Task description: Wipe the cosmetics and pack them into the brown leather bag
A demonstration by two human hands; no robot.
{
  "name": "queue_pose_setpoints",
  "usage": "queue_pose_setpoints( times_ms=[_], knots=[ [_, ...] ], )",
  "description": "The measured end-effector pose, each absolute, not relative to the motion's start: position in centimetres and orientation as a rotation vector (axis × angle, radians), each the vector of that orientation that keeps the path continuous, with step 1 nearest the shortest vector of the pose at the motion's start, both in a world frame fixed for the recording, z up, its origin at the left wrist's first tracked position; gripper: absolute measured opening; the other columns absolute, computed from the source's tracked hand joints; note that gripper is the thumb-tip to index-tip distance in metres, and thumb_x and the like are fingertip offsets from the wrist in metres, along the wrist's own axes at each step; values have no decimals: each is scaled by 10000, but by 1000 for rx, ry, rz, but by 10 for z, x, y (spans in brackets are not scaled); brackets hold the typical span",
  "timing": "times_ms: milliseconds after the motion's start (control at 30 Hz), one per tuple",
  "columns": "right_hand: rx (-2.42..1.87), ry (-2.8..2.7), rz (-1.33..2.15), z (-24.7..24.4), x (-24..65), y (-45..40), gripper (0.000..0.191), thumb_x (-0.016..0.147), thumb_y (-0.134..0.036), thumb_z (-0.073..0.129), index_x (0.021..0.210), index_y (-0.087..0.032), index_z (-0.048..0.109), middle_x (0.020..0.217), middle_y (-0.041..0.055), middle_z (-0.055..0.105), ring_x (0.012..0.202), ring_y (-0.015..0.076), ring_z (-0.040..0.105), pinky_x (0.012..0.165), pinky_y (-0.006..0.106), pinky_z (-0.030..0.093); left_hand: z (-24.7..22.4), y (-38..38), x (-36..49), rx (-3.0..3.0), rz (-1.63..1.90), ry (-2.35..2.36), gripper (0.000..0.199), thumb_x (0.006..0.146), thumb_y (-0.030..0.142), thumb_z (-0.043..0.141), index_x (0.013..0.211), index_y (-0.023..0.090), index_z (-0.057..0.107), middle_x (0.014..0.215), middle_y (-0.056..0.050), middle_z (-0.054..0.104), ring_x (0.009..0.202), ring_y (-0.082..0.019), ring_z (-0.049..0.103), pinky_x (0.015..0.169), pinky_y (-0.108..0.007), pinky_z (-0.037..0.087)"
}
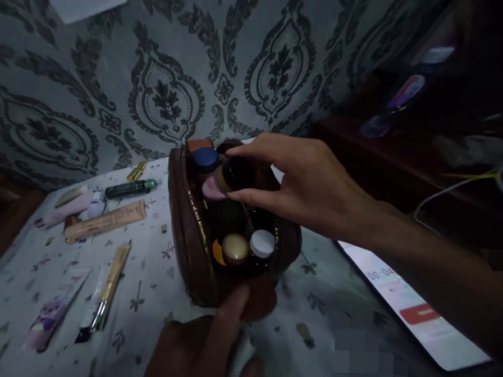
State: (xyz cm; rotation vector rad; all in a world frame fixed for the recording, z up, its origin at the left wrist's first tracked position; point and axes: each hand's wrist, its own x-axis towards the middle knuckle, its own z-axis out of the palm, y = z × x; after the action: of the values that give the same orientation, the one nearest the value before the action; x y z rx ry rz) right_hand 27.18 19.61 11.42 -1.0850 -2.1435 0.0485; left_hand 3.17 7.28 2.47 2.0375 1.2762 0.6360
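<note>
A brown leather cosmetic bag (pixel 181 246) stands unzipped on the table, its brass zip running along both sides. My right hand (pixel 306 180) reaches over it from the right. Thumb and fingers pinch a small dark-lidded jar (pixel 237 175), tilted above a pink-topped item (pixel 213 189). Inside the bag sit a blue cap (pixel 206 159), a gold-lidded jar (pixel 235 248) and a white-lidded jar (pixel 262 243). My left hand (pixel 205 349) is at the bag's near end, its stretched index finger touching the edge beside a reddish-brown flap (pixel 260 298). A pale patch shows between that finger and thumb.
Left of the bag lie a peach tube (pixel 106 221), a dark green tube (pixel 130 189), a pink printed tube (pixel 55 307) and a brush (pixel 109 293). A lit phone (pixel 414 309) lies under my right forearm. A bottle (pixel 408 90) and white cable (pixel 449 187) are at right.
</note>
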Motion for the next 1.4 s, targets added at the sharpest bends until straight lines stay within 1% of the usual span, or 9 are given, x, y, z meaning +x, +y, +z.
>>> queue_pose_setpoints(
  times_ms=[133,300,633,767,933,1033,1133,1267,1400],
  knots=[
    [-1081,-2177,27,112,273,196,347,867,-336,658,1186,-203,628,1024,57,697,903,207,661,781,321,515,28,79,39,2417,647,1058,428,958,407,492,1326,190,514,883,-44,701,651,-136,670,563,-244,554],
    [-1058,-2209,44,113,274,194,303,888,-343,638,1155,-198,637,1041,49,690,946,211,657,824,329,510,29,79,34,2501,635,1038,313,945,373,567,1167,153,586,1071,-74,645,830,-159,651,702,-332,579],
    [-1008,-2327,221,124,268,174,368,814,-283,725,1169,-263,632,1123,21,685,989,211,658,805,320,542,22,73,29,2672,663,1204,480,987,370,365,1451,262,419,853,-51,729,682,-161,700,565,-254,605],
    [-979,-2389,336,123,263,172,297,793,-247,735,1077,-211,654,1086,28,669,1020,216,640,856,335,529,28,77,35,2754,737,1145,465,1001,339,367,1453,235,400,854,-43,737,651,-138,689,550,-212,576],
    [-1016,-2423,443,126,262,178,277,796,-287,728,1058,-235,653,1073,10,649,1028,212,620,867,342,498,37,86,34,2764,730,1125,448,1020,358,291,1425,219,422,864,-53,743,648,-146,695,535,-216,553],
    [-1059,-2456,443,128,261,183,334,785,-265,738,1103,-221,645,1078,30,643,1015,215,608,817,322,479,38,91,27,2726,682,1092,439,1003,299,386,1428,189,408,813,-49,728,666,-137,696,585,-197,559],
    [-1060,-2485,448,131,258,187,276,789,-218,723,1056,-188,661,1026,42,646,950,198,603,740,290,447,36,95,21,2780,640,1045,473,961,235,476,1426,172,414,752,-28,703,630,-126,679,578,-189,559],
    [-1005,-2454,424,135,249,197,146,798,-211,699,932,-159,676,873,21,639,799,155,576,659,267,382,35,98,22,2911,677,1090,428,949,203,463,1375,165,473,710,-10,680,569,-118,652,488,-179,513],
    [-950,-2465,416,131,241,209,137,763,-245,712,851,-148,670,762,-2,606,693,131,524,600,256,326,39,97,29,2946,746,1117,353,951,193,481,1300,159,522,666,12,652,527,-109,624,467,-186,489]
  ],
)
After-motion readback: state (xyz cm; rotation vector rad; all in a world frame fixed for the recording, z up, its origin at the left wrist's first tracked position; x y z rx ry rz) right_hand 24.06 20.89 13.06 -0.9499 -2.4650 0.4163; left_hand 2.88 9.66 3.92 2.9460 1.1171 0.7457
